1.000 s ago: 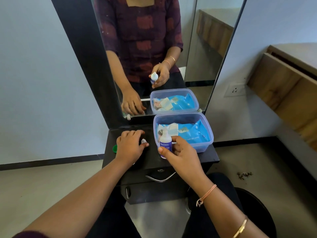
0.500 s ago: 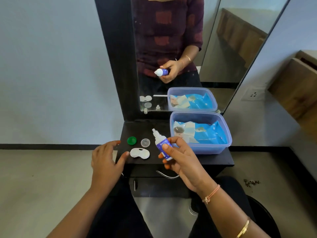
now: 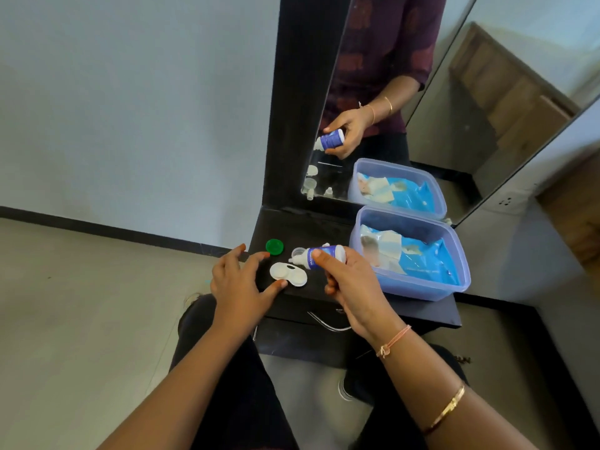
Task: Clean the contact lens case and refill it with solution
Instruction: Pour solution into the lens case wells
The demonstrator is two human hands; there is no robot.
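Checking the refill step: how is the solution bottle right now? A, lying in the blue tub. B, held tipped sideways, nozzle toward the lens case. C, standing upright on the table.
B: the right hand grips the solution bottle tipped sideways, nozzle by the white lens case.

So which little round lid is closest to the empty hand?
The green lid, just beyond the left hand's fingertips. The clear lid sits farther right, partly hidden behind the tip of the bottle the right hand holds.
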